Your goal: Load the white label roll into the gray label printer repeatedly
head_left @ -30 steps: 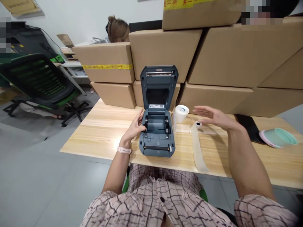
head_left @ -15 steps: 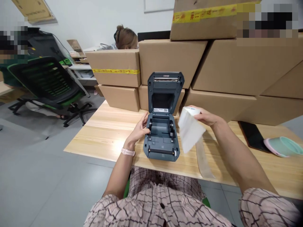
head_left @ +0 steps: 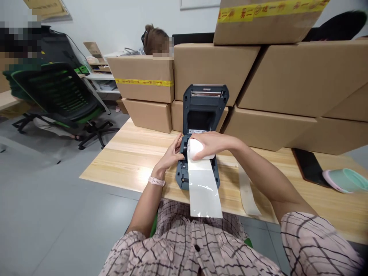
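A dark grey label printer (head_left: 204,109) stands open on the wooden table (head_left: 129,161), its lid tilted up toward the boxes. My right hand (head_left: 211,143) is closed round a white label roll (head_left: 195,149) held over the printer's bay, and a loose tail of labels (head_left: 203,188) hangs from it over the printer's front toward me. My left hand (head_left: 171,155) rests against the printer's left side, fingers curled at the roll holder. A pale watch sits on that wrist.
Stacked cardboard boxes (head_left: 287,76) wall the table's far side. A strip of backing paper (head_left: 247,193) lies right of the printer. A black phone (head_left: 309,166) and a mint bowl (head_left: 346,180) lie at far right. An office chair (head_left: 57,99) stands left; a person's head shows behind the boxes.
My right hand took the label roll from the table beside the printer and carried it left over the printer's bay; the label tail now drapes over the front. My left hand stayed put.
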`<state>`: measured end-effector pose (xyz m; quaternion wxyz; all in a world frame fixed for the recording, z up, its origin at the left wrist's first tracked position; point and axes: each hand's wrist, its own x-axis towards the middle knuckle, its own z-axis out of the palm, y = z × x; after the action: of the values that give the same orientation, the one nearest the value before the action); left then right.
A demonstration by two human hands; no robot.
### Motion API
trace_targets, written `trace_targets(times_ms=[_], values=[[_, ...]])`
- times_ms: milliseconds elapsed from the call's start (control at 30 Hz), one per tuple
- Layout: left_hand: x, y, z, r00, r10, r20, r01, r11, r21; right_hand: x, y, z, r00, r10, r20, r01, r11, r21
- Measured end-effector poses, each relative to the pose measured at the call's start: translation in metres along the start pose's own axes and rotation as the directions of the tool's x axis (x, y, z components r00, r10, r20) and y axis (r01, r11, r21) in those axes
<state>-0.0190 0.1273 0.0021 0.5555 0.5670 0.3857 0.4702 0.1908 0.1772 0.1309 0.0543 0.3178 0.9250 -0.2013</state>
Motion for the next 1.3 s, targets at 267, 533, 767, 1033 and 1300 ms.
trace_targets(times_ms=[267, 533, 767, 1033, 1300], values=[[0.000, -0.001, -0.001, 1.000, 0.014, 0.022, -0.014, 1.000, 0.019, 0.023, 0.010, 0.035, 0.994, 0.086, 0.061, -0.082, 0.994, -0.066], [0.001, -0.001, 0.000, 1.000, 0.017, 0.013, -0.017, 0.999, 0.041, -0.016, 0.000, 0.050, 0.987, -0.082, -0.137, 0.077, 0.996, -0.042], [-0.002, 0.000, 0.002, 1.000, 0.027, -0.002, -0.027, 0.999, 0.028, -0.088, -0.033, 0.100, 0.975, -0.178, -0.132, 0.186, 0.981, 0.055], [-0.002, -0.003, -0.001, 0.999, 0.048, 0.012, -0.049, 0.999, 0.024, -0.083, -0.059, 0.143, 0.907, -0.100, -0.410, 0.074, 0.994, -0.079], [-0.004, 0.002, 0.001, 0.997, 0.078, -0.008, -0.077, 0.996, 0.053, -0.081, -0.073, 0.156, 0.842, -0.043, -0.538, 0.009, 0.998, -0.067]])
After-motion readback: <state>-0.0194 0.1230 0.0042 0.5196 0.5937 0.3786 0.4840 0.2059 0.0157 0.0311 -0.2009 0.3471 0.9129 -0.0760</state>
